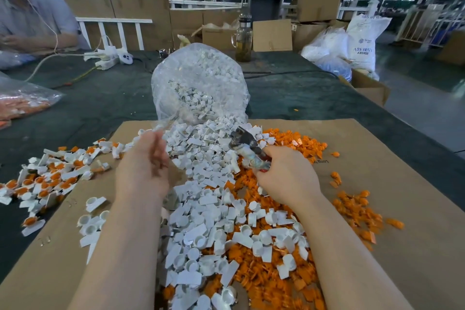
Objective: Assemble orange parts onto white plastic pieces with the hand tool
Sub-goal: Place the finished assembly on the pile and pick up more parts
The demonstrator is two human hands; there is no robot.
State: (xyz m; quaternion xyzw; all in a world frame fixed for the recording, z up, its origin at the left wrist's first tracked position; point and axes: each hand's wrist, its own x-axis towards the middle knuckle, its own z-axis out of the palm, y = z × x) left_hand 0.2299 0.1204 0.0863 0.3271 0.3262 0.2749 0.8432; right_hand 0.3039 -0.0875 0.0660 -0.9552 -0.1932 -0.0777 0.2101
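Loose white plastic pieces [201, 239] lie nearest, spilling over orange parts [297, 282] on the cardboard sheet [377, 158]. Above them the right hand [286, 176] grips the hand tool [247, 146]; the left hand [144, 168] is blurred, so its grip is unclear. The tilted plastic bag [198, 80] could spill more pieces and bury the orange ones.
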